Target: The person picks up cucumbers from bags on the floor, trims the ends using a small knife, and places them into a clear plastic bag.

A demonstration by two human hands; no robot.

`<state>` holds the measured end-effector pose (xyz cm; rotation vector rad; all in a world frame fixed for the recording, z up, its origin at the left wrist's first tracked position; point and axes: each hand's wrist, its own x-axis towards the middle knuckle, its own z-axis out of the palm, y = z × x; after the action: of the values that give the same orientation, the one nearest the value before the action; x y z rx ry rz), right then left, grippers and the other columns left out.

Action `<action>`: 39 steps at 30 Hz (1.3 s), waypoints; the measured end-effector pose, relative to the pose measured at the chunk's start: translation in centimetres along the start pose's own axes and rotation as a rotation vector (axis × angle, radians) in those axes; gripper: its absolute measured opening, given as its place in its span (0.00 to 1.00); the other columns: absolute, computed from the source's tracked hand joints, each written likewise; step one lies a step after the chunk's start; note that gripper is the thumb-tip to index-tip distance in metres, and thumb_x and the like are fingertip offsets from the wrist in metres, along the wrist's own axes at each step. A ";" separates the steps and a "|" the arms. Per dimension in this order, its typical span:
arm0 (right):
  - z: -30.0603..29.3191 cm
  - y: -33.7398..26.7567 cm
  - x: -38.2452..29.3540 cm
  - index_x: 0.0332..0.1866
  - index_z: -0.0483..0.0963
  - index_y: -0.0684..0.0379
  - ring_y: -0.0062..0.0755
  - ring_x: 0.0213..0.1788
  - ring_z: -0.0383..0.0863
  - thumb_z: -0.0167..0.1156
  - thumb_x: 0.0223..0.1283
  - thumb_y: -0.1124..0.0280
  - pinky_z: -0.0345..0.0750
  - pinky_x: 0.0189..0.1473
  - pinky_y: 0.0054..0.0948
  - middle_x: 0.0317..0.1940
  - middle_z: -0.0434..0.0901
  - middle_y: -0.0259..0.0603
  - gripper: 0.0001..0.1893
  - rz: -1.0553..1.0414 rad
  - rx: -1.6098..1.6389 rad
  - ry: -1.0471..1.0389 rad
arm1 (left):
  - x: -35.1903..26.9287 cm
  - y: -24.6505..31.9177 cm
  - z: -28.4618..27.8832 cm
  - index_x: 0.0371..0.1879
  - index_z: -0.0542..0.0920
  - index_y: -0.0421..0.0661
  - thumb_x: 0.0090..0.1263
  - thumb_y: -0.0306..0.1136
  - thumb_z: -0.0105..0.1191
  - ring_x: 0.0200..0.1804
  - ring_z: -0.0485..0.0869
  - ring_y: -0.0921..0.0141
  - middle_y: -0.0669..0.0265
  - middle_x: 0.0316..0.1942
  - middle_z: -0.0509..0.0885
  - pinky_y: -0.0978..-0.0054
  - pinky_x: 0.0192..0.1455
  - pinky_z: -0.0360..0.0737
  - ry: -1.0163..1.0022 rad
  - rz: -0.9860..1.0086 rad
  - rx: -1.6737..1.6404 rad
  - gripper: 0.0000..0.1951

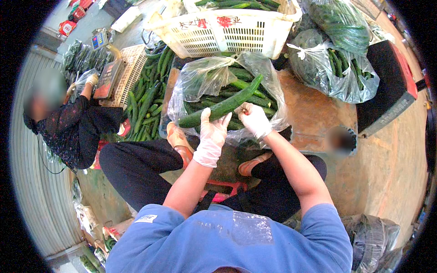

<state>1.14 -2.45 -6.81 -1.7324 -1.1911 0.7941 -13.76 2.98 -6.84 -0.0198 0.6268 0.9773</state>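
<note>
One long green cucumber lies across my gloved left hand, slanting up to the right, the thumb on its near side. Just right of it, my gloved right hand has its fingers drawn together around a small red thing, mostly hidden by the fingers. Beneath both hands an open clear plastic bag holds several more cucumbers. The bag's loose edges spread around them.
Behind the bag stands a white slatted crate with cucumbers and writing. Loose cucumbers are heaped on the left, beside a co-worker at a scale. Filled bags and a black box stand right.
</note>
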 end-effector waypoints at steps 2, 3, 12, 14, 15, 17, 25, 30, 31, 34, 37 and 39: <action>0.2 2.6 0.7 0.35 0.77 0.63 0.45 0.31 0.80 0.57 0.53 0.65 0.76 0.38 0.33 0.25 0.79 0.50 0.12 0.188 0.014 -0.115 | -0.3 0.2 0.7 0.46 0.73 0.44 0.60 0.38 0.59 0.50 0.78 0.60 0.60 0.46 0.79 0.55 0.56 0.76 -0.033 0.012 0.005 0.19; 0.6 4.3 1.2 0.35 0.77 0.63 0.42 0.30 0.80 0.57 0.53 0.64 0.76 0.38 0.31 0.24 0.80 0.49 0.12 0.276 0.025 -0.171 | -0.5 0.7 1.1 0.46 0.73 0.44 0.60 0.39 0.59 0.50 0.78 0.60 0.60 0.46 0.79 0.55 0.56 0.76 -0.063 0.022 0.019 0.19; -3.9 -3.3 -0.2 0.65 0.59 0.56 0.18 0.24 0.70 0.56 0.61 0.58 0.72 0.29 0.20 0.45 0.77 0.43 0.29 0.101 1.201 -0.193 | -0.5 0.7 1.2 0.46 0.74 0.45 0.59 0.41 0.58 0.47 0.81 0.64 0.62 0.45 0.81 0.59 0.50 0.81 -0.045 -0.154 0.043 0.19; -4.1 -2.6 0.4 0.60 0.65 0.59 0.17 0.22 0.68 0.53 0.63 0.53 0.70 0.26 0.19 0.34 0.77 0.40 0.26 0.229 1.387 -0.267 | -1.2 0.0 1.0 0.45 0.75 0.46 0.60 0.45 0.56 0.45 0.82 0.66 0.63 0.43 0.82 0.65 0.42 0.84 -0.119 -0.255 0.055 0.19; -4.2 -2.3 0.7 0.58 0.67 0.60 0.17 0.22 0.67 0.52 0.63 0.51 0.69 0.25 0.19 0.31 0.76 0.39 0.25 0.272 1.508 -0.320 | -1.6 -0.2 1.2 0.45 0.75 0.46 0.61 0.46 0.55 0.44 0.82 0.67 0.64 0.43 0.82 0.66 0.40 0.84 -0.196 -0.319 0.065 0.19; -4.5 -1.9 0.8 0.45 0.72 0.61 0.18 0.18 0.66 0.51 0.63 0.50 0.67 0.21 0.20 0.22 0.73 0.36 0.22 0.399 1.338 -0.216 | -2.0 -0.7 1.7 0.45 0.75 0.48 0.60 0.47 0.55 0.44 0.82 0.67 0.65 0.43 0.82 0.67 0.37 0.85 -0.217 -0.346 0.067 0.19; -4.5 0.3 0.9 0.32 0.80 0.64 0.29 0.27 0.75 0.60 0.47 0.40 0.72 0.32 0.29 0.28 0.80 0.42 0.30 0.096 -0.223 -0.696 | -1.6 1.4 1.6 0.46 0.74 0.48 0.58 0.46 0.57 0.46 0.81 0.65 0.63 0.45 0.80 0.65 0.37 0.85 -0.283 -0.324 0.037 0.20; -10.0 -2.5 5.0 0.50 0.74 0.62 0.20 0.23 0.72 0.57 0.58 0.53 0.69 0.23 0.21 0.33 0.81 0.46 0.23 0.063 0.984 -0.040 | -1.4 1.7 0.6 0.45 0.74 0.43 0.58 0.44 0.57 0.46 0.81 0.63 0.60 0.45 0.80 0.63 0.40 0.84 -0.220 -0.316 0.114 0.21; -10.9 -3.6 5.3 0.54 0.72 0.61 0.19 0.22 0.72 0.55 0.61 0.57 0.69 0.23 0.20 0.35 0.82 0.43 0.21 -0.042 1.331 0.059 | -1.2 1.6 0.2 0.44 0.74 0.43 0.58 0.44 0.57 0.46 0.81 0.62 0.61 0.44 0.80 0.62 0.40 0.84 -0.209 -0.334 0.110 0.21; -12.3 -2.7 5.6 0.53 0.73 0.60 0.19 0.21 0.71 0.52 0.64 0.60 0.68 0.23 0.18 0.34 0.82 0.39 0.18 -0.090 1.100 0.134 | -1.4 0.0 0.4 0.43 0.73 0.44 0.58 0.40 0.57 0.44 0.81 0.62 0.62 0.40 0.80 0.60 0.43 0.83 -0.060 -0.298 0.068 0.18; -12.7 -2.4 4.8 0.44 0.77 0.59 0.17 0.18 0.68 0.59 0.59 0.62 0.64 0.21 0.17 0.26 0.80 0.34 0.14 0.135 0.897 0.207 | -1.5 -0.7 -1.0 0.46 0.71 0.47 0.59 0.40 0.57 0.49 0.78 0.62 0.61 0.44 0.78 0.58 0.47 0.81 -0.150 -0.436 0.346 0.19; -12.8 -1.8 4.5 0.43 0.77 0.58 0.16 0.18 0.68 0.61 0.57 0.62 0.64 0.21 0.17 0.26 0.80 0.33 0.13 0.104 0.966 0.209 | -2.0 -1.8 -1.1 0.49 0.70 0.48 0.60 0.41 0.56 0.47 0.79 0.63 0.61 0.47 0.78 0.59 0.45 0.82 -0.040 -0.441 0.503 0.20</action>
<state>12.99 -1.71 0.10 -1.0261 -0.4275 0.9964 -13.67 0.11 -7.25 0.2957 0.7767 0.3769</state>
